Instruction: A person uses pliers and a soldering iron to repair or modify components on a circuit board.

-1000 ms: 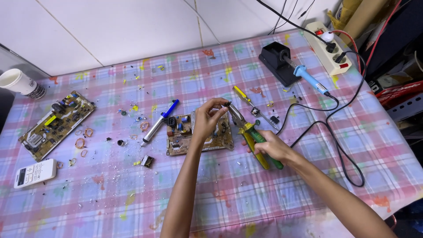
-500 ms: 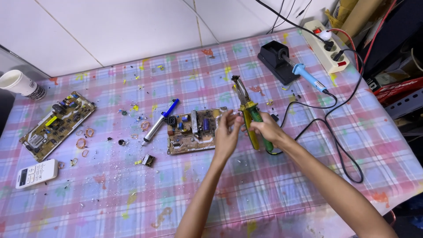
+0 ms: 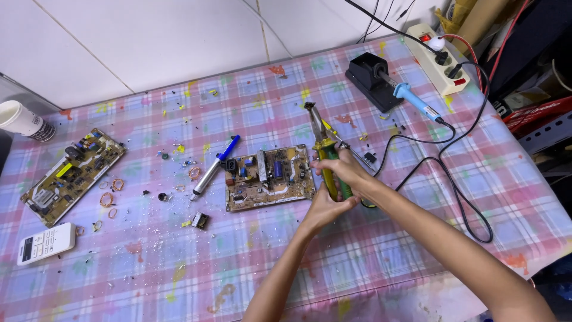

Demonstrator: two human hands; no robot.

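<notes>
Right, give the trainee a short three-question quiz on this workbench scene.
1. True or false: both hands grip the green-and-yellow-handled pliers.
2. Which lies left of the brown circuit board nearest the hands: A) blue-and-silver desoldering pump B) white power strip C) black soldering stand?
3. Fill in: the blue-handled soldering iron rests in the black ____.

Key: 1 true: the left hand and right hand both clasp the handles. 2 A. 3 stand.
</notes>
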